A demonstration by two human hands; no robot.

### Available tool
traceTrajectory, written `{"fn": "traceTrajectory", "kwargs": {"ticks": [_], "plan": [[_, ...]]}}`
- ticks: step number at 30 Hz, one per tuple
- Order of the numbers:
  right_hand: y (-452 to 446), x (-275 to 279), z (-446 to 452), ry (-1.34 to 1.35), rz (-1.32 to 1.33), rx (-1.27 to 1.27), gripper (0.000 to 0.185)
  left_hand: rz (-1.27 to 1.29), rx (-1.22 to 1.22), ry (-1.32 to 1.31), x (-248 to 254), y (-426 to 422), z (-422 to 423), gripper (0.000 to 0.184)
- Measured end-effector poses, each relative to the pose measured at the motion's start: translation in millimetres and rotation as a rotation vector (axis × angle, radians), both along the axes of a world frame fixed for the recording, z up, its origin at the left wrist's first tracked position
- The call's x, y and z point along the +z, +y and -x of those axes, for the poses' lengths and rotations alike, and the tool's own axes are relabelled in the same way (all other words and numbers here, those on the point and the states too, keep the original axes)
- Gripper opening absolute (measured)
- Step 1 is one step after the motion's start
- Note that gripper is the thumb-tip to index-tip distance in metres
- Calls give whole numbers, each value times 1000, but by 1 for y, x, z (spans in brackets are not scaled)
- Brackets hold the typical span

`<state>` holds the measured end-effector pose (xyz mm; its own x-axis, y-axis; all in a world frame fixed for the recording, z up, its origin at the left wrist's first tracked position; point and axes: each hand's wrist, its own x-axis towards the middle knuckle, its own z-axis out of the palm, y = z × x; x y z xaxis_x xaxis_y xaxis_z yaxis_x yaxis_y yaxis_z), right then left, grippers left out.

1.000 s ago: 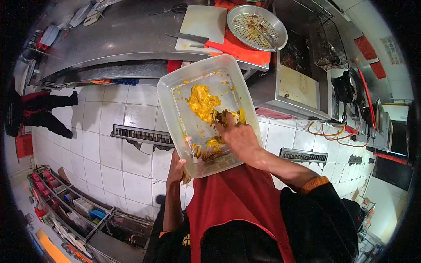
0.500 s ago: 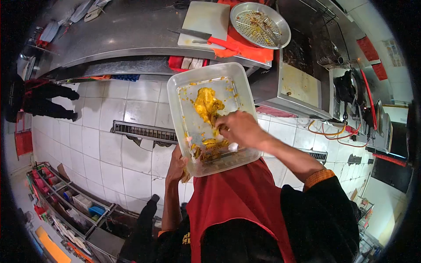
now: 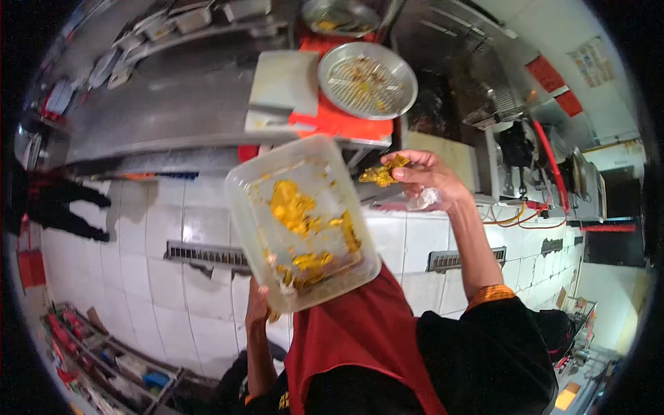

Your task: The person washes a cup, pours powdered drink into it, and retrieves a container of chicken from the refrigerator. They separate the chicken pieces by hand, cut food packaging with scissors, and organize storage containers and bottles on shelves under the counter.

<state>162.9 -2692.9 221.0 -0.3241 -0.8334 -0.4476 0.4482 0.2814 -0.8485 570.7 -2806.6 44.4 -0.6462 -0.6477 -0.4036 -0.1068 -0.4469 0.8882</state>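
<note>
A translucent plastic tub (image 3: 241,207) is tilted in front of my red apron. Yellow-coated pieces of meat (image 3: 290,211), possibly chicken, lie in it amid yellow smears. My left hand (image 3: 257,303) grips the tub at its near left corner, its fingers partly hidden beneath. Outside the tub's right side, my right hand (image 3: 436,178) pinches a yellow-coated meat piece (image 3: 377,174) between thumb and fingers. Against the same palm sits a crumpled whitish, clear scrap (image 3: 423,199), perhaps plastic; its exact kind is unclear.
On the steel counter (image 3: 187,97) ahead are a perforated round metal pan (image 3: 370,79), a white cutting board (image 3: 283,83), a knife (image 3: 271,109) and an orange-red cloth (image 3: 346,124). Cooking equipment stands at right. Another person's legs (image 3: 72,200) show at left. Floor drains (image 3: 207,254) cross the tiles.
My right hand has lifted out of the tub, up and to the right, with a meat piece. The tub has shifted left and down in view, and the camera view has moved.
</note>
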Motion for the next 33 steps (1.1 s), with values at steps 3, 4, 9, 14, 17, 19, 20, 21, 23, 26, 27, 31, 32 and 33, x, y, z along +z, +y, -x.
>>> {"fn": "traceTrajectory", "kwargs": {"ticks": [3,4,9,14,17,19,20,21,23,26,27,31,32,33], "plan": [[11,-16,52,-96,69,-181,28,54,77,-55,1,-8,17,77],[13,-25,70,-64,61,-232,28,55,89,-66,0,-14,28,77],[12,-91,166,177,-169,-589,16,49,131,-126,-4,-32,63,79],[-1,-248,289,188,-335,-815,11,101,141,-236,-6,-29,48,81],[-21,-339,368,1167,-636,-274,18,-266,373,-15,-15,-21,36,82],[-24,-322,392,1895,-899,327,26,-53,278,-121,9,-14,58,68],[-30,-320,404,1821,-873,272,24,163,197,-256,19,-10,64,63],[-31,-305,409,1691,-827,162,23,368,140,-390,29,-6,69,58],[-40,-277,401,1229,-615,-201,20,195,279,-232,38,-3,70,81],[-46,-220,334,693,45,-676,17,-54,418,19,56,4,79,108],[-52,-168,290,485,-74,-722,23,-53,386,9,65,3,85,109],[-62,-50,145,526,68,-391,20,-83,412,49,49,7,82,103],[-67,-15,104,578,-6,-267,21,-92,387,38,48,3,82,101],[-71,2,72,611,-57,-142,21,-48,350,-50,46,2,81,100]]}}
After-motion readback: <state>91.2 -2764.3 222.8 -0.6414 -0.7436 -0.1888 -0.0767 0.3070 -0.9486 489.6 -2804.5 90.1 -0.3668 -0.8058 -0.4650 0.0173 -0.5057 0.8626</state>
